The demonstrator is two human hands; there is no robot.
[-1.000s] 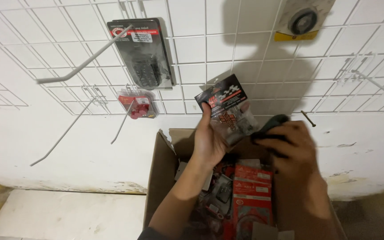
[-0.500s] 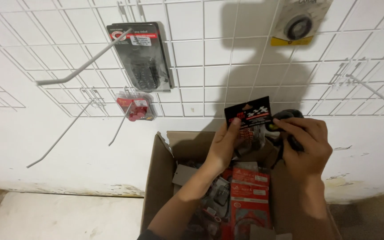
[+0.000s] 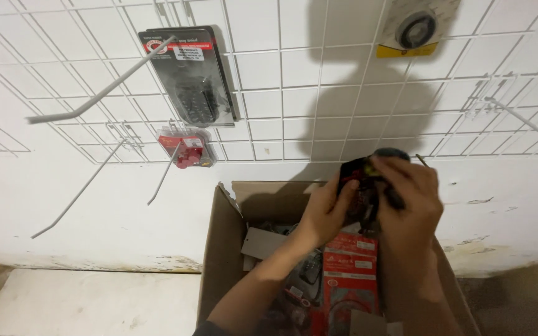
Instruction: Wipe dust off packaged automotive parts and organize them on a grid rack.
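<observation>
- The left hand point(image 3: 326, 211) grips the lower left edge of a small dark packet point(image 3: 357, 180), fingers closed round it.
- The right hand point(image 3: 409, 199) closes over the same packet from the right and top, hiding most of it; a black part point(image 3: 390, 153) shows above its fingers.
- The packet sits between both hands, raised above the open cardboard box point(image 3: 219, 249), in front of the white wall.
- Inside the box, just under the hands, lies a red carded pack point(image 3: 351, 274) among other packaged parts.
- Beyond, on the white wire grid point(image 3: 281, 81), hang a black blister pack point(image 3: 193, 74), a small red-capped pack point(image 3: 187, 150) and a yellow-edged round item point(image 3: 416, 28); bare hooks point(image 3: 101, 93) jut out.
</observation>
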